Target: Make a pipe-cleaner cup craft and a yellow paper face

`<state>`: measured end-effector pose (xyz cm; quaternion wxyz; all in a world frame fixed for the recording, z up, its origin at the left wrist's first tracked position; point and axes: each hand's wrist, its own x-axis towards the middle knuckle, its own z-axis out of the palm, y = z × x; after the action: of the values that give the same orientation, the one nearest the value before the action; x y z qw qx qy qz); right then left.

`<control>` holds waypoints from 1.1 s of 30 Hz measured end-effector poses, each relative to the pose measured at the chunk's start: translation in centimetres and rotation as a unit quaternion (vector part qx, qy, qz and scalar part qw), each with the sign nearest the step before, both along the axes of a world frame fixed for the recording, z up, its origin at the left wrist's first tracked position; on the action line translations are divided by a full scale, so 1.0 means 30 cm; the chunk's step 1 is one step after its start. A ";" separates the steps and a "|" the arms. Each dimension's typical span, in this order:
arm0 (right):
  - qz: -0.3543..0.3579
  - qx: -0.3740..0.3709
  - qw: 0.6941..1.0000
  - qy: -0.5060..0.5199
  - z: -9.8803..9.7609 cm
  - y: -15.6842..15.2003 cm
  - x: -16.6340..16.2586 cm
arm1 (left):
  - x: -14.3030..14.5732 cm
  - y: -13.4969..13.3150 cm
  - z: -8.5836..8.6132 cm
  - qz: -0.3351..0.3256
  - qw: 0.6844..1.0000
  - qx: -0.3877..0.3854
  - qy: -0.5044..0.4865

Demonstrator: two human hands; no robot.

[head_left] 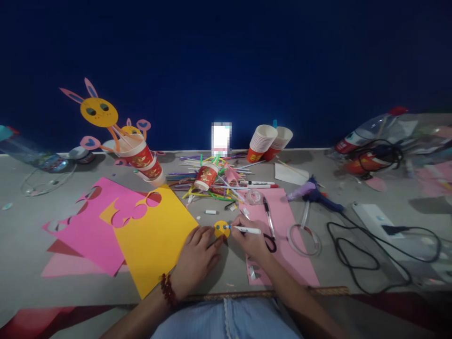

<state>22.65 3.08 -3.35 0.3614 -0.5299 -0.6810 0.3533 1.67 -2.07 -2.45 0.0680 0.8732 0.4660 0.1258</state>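
Right at the front edge of the grey surface [28,245] lies the small yellow disc [221,229], two dark dots marked on it, and both hands are on it. The left hand [197,256] lies flat just left of the disc, fingers spread and unclenched, fingertips pinning its near edge; a red bead bracelet [167,289] sits on that wrist. The right hand [251,241] comes in from the disc's right, clamped around a white marker [247,230], and the blue tip touches the disc's right side. Left of the disc and under the left palm's edge spreads a yellow sheet [155,245] with curved shapes cut from its top, overlapping a pink sheet [93,230] farther left. Right of the disc, under the right hand, lies a second pink sheet [282,221], with a pen [268,216] on it and a black scissor handle [271,245] showing beside the right hand. Farther right of the disc lies a clear tape ring [303,239], then a purple glue gun [314,194] and a looping black cable [370,263]. Behind the disc is a jumble of coloured straws [212,188] with a red paper cup [205,176] tipped among them. Well behind and to the right, stacked cups [263,141] lie on their sides. Far back left of the disc, a yellow rabbit face [99,112] stands up from another cup.
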 end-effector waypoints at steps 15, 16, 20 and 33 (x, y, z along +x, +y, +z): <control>0.005 -0.006 1.000 -0.002 0.016 0.001 -0.001 | 0.001 0.000 0.004 0.004 1.000 -0.018 0.003; 0.003 -0.003 1.000 -0.001 0.015 0.001 0.000 | 0.001 0.000 0.004 0.004 1.000 -0.019 0.003; 0.002 0.005 1.000 0.003 0.010 -0.001 -0.001 | 0.001 0.000 0.004 0.003 1.000 -0.014 0.003; 0.006 0.001 1.000 0.002 0.010 -0.002 -0.002 | 0.000 0.000 -0.002 0.005 1.000 -0.009 0.002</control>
<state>22.58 3.03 -3.04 0.3612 -0.5251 -0.6833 0.3561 1.69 -2.08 -2.51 0.0743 0.8705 0.4714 0.1205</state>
